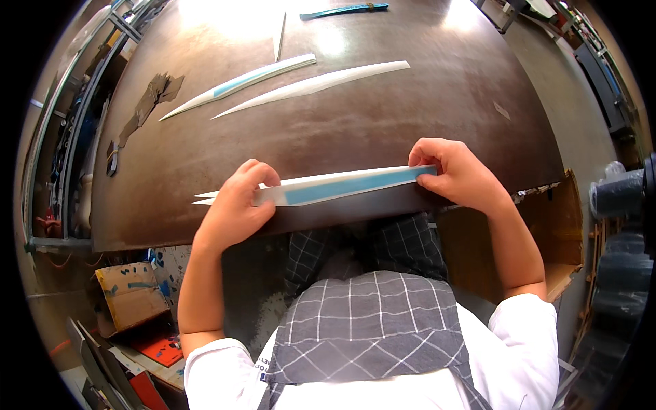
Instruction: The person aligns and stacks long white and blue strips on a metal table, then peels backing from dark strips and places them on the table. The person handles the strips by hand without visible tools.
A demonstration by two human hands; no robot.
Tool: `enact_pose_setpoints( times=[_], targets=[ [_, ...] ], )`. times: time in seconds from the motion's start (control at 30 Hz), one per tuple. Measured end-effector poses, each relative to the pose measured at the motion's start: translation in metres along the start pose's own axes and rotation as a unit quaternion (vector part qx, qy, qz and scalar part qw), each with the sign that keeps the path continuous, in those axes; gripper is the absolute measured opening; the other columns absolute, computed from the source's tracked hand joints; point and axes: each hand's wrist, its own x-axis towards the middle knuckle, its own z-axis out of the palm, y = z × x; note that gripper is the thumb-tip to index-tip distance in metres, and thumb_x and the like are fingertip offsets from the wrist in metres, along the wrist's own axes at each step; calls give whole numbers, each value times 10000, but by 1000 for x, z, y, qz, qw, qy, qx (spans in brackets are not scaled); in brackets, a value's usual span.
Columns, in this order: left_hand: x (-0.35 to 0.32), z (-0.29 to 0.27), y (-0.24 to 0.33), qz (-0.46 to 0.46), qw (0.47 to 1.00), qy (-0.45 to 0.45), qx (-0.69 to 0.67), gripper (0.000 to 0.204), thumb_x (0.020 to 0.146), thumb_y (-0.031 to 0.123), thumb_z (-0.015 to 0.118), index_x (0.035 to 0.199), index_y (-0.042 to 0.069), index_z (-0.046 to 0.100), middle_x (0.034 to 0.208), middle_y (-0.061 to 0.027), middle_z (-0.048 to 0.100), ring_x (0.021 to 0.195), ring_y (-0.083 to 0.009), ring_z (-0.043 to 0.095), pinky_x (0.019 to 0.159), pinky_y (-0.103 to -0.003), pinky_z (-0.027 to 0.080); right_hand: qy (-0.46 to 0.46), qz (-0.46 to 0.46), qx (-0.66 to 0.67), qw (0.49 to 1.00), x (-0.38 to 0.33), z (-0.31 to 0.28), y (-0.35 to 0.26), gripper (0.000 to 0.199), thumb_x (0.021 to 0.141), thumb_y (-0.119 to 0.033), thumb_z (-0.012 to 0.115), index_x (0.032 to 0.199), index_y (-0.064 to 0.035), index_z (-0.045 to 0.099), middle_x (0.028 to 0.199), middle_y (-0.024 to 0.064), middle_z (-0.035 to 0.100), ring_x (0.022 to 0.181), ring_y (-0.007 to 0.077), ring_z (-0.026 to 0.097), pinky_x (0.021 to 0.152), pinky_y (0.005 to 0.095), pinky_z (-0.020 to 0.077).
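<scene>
Near the front edge of the brown table (328, 143), I hold a long white tapered strip with a blue band (348, 187) between both hands. It looks layered, as two pointed tips stick out past my left hand. My left hand (239, 205) pinches it towards the pointed end, thumb in front. My right hand (461, 172) has its thumb and fingers closed on the wider, blunt end. Farther back lie a similar white strip with a blue patch (239, 85) and a plain white tapered strip (314, 89).
A narrow white strip (279, 37) and a blue strap-like bundle (344, 11) lie at the far side. Dark flat pieces (147, 102) rest on the left. Below the table are cardboard boxes (133, 290), with shelving (68, 130) at left and dark wrapped rolls (618, 195) at right.
</scene>
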Motion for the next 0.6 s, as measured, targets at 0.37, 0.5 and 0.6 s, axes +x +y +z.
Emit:
enact_pose_setpoints(
  times=[0.37,0.5,0.6],
  targets=[
    [-3,2,7,74,978,43,192,411,695,14,676,1101,51,620,1134,-129,571,1124,-345,538,985,-416,454,68,-144,-235,959,-7,14,-8,350,749,-27,745,1087,-19,654,1121,139,617,1098,342,581,944,420,503],
    [10,-9,11,61,971,-47,227,469,666,35,718,1124,69,626,1108,-125,593,1101,-344,557,992,-422,459,12,-146,-306,941,3,14,-5,271,772,-49,710,1037,-34,657,1008,144,637,1030,348,610,922,431,505],
    [25,-20,16,82,968,-44,233,441,689,54,736,1117,68,633,1090,-127,618,1107,-345,583,1003,-423,466,-8,-149,-295,944,12,1,-8,244,797,-106,709,1020,-30,645,992,165,647,1014,363,629,909,444,512]
  ],
)
